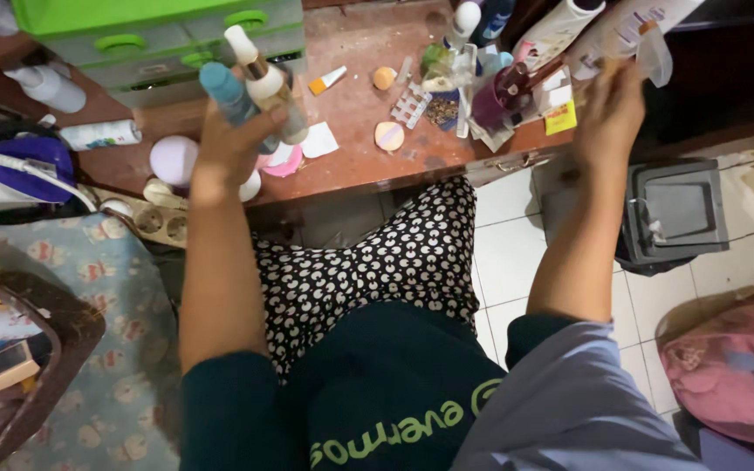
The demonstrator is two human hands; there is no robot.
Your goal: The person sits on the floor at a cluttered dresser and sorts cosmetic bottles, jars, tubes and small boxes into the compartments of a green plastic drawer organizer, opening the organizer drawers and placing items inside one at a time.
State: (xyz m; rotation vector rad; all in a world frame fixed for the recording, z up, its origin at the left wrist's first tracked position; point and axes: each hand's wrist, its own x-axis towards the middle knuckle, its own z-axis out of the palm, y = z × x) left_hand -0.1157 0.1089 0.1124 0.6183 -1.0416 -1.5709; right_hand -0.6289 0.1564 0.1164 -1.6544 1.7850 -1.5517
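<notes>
My left hand [233, 148] is closed around two bottles above the brown desk [351, 157]: a teal-capped bottle [227, 92] and a clear bottle with a white cap and gold collar [265, 83]. My right hand [608, 109] reaches to the far right of the desk, its fingers touching a white spray bottle with a clear trigger [647, 39]; whether it grips it is unclear. Below my arms lie my lap in black-and-white patterned fabric [377, 262] and a dark shirt.
The desk holds a green-drawered organiser [159, 35], round makeup sponges [388, 135], a lilac jar [174, 159], a purple bottle [492, 100] and several tubes. A grey bin [674, 214] stands on the white tiles at right, a power strip [154, 218] at left.
</notes>
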